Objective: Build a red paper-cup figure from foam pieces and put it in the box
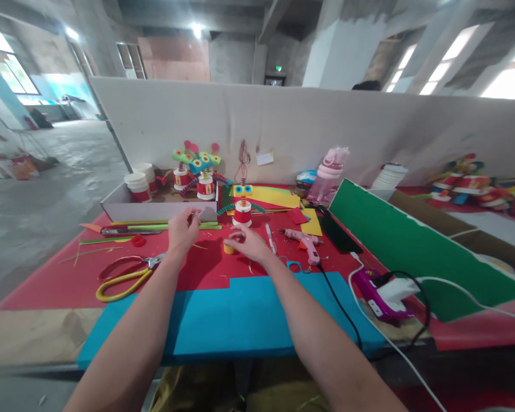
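Right hand (246, 243) at small yellow roll (229, 249), perhaps touching, left hand (184, 229) raised

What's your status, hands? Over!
Left hand near white box. Right hand at small yellow piece, grip unclear. Cup figure standing just beyond.

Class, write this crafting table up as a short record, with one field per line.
Left hand: raised before the white tray; grip unclear
Right hand: fingers at a small yellow roll; grip unclear
Behind right hand: paper-cup figure, upright, coiled arms
Right side: pink glue gun
Left side: scissors, red and yellow handles
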The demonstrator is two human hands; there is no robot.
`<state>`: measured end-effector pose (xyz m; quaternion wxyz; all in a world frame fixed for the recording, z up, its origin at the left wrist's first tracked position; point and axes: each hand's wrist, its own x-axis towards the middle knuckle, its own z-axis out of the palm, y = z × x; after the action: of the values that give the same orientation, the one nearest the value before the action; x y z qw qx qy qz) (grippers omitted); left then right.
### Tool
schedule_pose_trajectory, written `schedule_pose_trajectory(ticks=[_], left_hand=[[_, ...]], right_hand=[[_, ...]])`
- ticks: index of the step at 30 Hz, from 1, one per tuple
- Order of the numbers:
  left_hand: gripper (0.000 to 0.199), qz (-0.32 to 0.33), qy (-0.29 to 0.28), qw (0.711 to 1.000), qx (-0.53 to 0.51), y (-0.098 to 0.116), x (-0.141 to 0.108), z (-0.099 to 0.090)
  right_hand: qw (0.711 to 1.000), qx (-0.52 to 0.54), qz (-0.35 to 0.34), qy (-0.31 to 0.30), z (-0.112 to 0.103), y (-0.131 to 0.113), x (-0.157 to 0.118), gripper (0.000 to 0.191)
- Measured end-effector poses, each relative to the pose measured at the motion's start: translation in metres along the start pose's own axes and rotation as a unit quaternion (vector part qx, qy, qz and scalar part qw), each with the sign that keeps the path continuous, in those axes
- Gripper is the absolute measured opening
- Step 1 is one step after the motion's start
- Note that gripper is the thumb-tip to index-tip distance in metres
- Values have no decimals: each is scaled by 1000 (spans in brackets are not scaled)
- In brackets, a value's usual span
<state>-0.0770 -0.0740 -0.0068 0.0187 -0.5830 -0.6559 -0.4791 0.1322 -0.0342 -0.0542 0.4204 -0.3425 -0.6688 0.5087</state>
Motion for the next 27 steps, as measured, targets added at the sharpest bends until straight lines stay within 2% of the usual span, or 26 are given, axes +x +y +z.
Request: schedule_pose_trajectory(ticks=[2,5,7,11,13,16,18,21,27], left_hand=[[26,7,-11,1000,2,1,-1,1],[28,21,-26,999,-5,2,-3,2],[29,26,-33,999,-6,2,-4,3],[28,38,-46,998,2,4,-5,5],[28,41,-60,997,-22,4,-6,8],[29,28,-91,991,-89,4,-8,13],[30,23,-101,988,-113,3,-9,15],[31,25,-110,986,-120,2,-10,17],[30,38,-116,987,-100,2,-11,18]], right_hand=[[999,-39,-14,-21,6,0,-4,46],[996,-78,-20,-41,10,-1,-8,29],[997,-63,-24,-40,10,-3,-7,22],[998,63,-6,-2,6,-6,-3,26],[988,155,24,8,3,-9,-1,30],[949,310,58,-21,-2,-18,-3,35],[920,384,67,-45,-5,-26,-6,31],[895,434,77,-60,-7,-36,-11,23],[882,455,103,-71,-7,-42,-14,20]])
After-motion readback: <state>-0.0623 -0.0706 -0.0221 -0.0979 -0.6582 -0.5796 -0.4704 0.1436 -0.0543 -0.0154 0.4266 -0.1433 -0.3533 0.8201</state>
